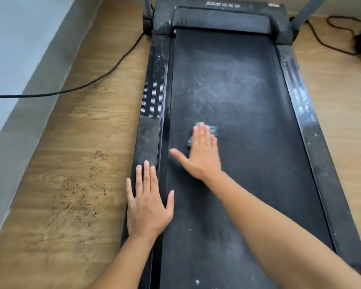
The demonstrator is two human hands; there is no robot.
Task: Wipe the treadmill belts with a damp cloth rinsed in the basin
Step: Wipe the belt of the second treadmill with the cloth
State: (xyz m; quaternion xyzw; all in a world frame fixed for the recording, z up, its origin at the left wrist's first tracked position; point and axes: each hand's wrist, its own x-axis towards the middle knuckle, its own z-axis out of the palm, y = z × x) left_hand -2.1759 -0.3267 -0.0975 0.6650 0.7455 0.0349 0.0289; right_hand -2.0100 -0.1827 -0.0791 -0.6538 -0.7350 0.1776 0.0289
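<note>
The right hand point(202, 155) lies flat on the bluish cloth point(214, 130), pressing it to the dusty treadmill belt point(238, 90), left of the belt's middle. Its grip is wide open, fingers straight, thumb spread. The left hand point(148, 207) rests palm down on the left side rail point(149, 138), grip open too. A black cable point(104, 76) trails across the wooden floor point(81, 142).

The white letters point(213, 4) on the dark front cover point(221, 19) of the treadmill point(238, 84) spell "HSM". Right after them come a few more white marks point(230, 5), but they are too blurry to read. A small sticker point(273, 5) sits on the same cover, far to the right. Its words are too small to read.
</note>
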